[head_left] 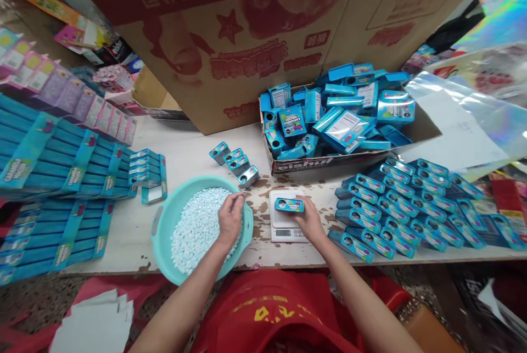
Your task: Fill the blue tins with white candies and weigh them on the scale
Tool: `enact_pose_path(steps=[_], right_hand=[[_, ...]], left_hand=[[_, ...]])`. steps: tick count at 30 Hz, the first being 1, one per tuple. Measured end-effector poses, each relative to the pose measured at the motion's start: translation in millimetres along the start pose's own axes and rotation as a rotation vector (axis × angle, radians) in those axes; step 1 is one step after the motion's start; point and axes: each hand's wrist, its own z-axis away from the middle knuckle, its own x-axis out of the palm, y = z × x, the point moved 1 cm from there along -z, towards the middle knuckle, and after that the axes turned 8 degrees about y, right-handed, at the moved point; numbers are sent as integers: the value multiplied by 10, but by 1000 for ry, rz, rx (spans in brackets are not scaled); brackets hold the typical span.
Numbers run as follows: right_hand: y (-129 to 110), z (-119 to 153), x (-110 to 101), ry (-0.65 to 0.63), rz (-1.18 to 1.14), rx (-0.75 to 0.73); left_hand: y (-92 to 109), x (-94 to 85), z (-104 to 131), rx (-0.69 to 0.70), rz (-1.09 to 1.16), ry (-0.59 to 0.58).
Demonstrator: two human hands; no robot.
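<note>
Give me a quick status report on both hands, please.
Right hand holding blue box at scale. Left hand above basin of white pellets, grip contents unclear. Four loose boxes just beyond hands, blocking neither.

Soft, even light covered the table (260,246) between the left hand (229,218) and right hand (312,222); rainbow glare streaked the shiny sheet (496,15) far right beyond them, while outer edges looked stretched and blurry

On my feed, my left forearm (185,301) slants forward and inward, bare, with the left hand (230,222) drawn into a pinch. My right forearm (354,284), also bare, angles inward; the right hand (309,221) curls in a grip.
</note>
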Motion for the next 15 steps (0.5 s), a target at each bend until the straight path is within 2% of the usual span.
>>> enact_pose_path(steps=[2,4,7,9,12,14,15], right_hand=[[-134,-103,10,-38,-16,-13],[-409,-153,-42,-55,-20,-79],[-974,-138,-87,-107,-33,-242],[-1300,-98,-13,-171,-13,-291],[-1544,-46,219,-297,88,-223],[-1572,-32,361,-364,145,-162],[-1570,-30,412,-396,158,-142]], left_hand=[[89,136,60,-187,193,-43],[190,201,65,-341,363,-71],[315,128,8,-540,596,-128],[329,-3,-29,-655,713,-136],[208,-227,-33,-812,778,37],[85,-340,3,-890,814,150],[29,-379,27,-921,832,169]])
